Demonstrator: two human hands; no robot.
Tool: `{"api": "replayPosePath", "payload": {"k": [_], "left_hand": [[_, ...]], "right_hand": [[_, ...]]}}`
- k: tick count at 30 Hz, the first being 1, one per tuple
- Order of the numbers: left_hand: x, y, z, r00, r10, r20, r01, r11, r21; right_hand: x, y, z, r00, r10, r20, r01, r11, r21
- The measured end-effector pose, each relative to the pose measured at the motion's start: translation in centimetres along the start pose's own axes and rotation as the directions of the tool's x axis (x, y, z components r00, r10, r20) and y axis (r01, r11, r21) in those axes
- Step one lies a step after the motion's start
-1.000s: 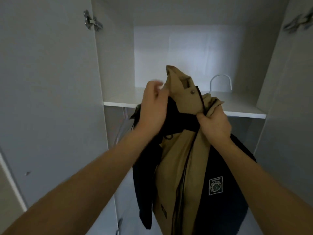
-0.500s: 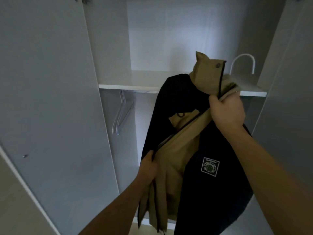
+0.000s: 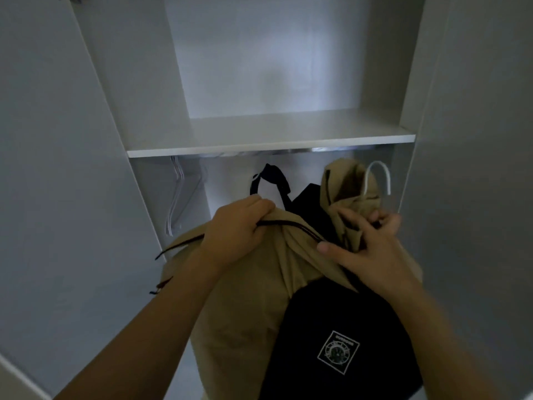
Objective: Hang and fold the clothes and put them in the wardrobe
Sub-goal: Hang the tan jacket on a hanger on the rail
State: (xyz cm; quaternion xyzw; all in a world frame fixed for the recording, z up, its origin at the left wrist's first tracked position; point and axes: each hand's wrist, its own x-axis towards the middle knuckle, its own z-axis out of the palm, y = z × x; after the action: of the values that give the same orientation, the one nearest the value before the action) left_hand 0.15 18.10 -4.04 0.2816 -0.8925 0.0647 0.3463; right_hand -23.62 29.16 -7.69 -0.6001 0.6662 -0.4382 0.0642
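Since half a second ago the left hand [image 3: 236, 226] has been brought up from the jacket's lower front to its shoulder, where the tan cloth is gripped. The jacket [image 3: 259, 284] is held by the collar, bunched in the right hand [image 3: 366, 243], before the wardrobe [image 3: 271, 145], below the shelf. The hanger hook [image 3: 377, 177] is not yet on the rail; hanging appears imminent.

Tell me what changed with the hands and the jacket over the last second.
The left hand dropped from the collar to the jacket's lower edge, then came back up and now grips the tan fabric near the shoulder. The jacket and its white hanger hook have sunk from above the shelf to just under it, near the rail. The right hand stays clamped at the collar; the spare hangers hang unchanged.
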Motion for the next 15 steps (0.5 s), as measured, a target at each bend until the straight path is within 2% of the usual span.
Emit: {"api": "replayPosePath", "payload": {"k": [2,5,7,9,10,12,15], "left_hand": [[0.8,1.9,0.4,0.998,0.059,0.019,-0.058,0.997,-0.057],[1.2,3.7,1.6,0.996,0.063,0.060,-0.051,0.981,-0.187],[0.8,3.7,2.6,0.995,0.005,0.095,0.020,0.967,-0.255],[-0.7,3.1,3.8,0.980,-0.077,0.184,0.134,0.937,-0.322],[-2.0,2.7,4.5,0.957,-0.130,0.260,0.217,0.916,-0.339],[-5.4,1.6,6.3,0.885,-0.238,0.400,0.380,0.866,-0.324],[-9.7,0.4,8.4,0.756,-0.369,0.540,0.557,0.796,-0.236]], "right_hand": [[-1.0,0.0,0.9,0.996,-0.037,0.083,0.043,0.997,-0.069],[-1.2,-0.1,2.5,1.000,-0.007,0.006,0.007,0.999,-0.049],[-0.8,-0.2,3.0,0.990,0.126,-0.056,-0.121,0.989,0.087],[-0.7,0.3,3.5,0.964,0.252,-0.083,-0.218,0.931,0.294],[-0.7,0.6,3.6,0.949,0.302,-0.095,-0.245,0.891,0.382],[-0.9,1.2,4.0,0.930,0.351,-0.109,-0.270,0.853,0.448],[-1.9,2.3,4.2,0.935,0.331,-0.123,-0.260,0.881,0.396]]}}
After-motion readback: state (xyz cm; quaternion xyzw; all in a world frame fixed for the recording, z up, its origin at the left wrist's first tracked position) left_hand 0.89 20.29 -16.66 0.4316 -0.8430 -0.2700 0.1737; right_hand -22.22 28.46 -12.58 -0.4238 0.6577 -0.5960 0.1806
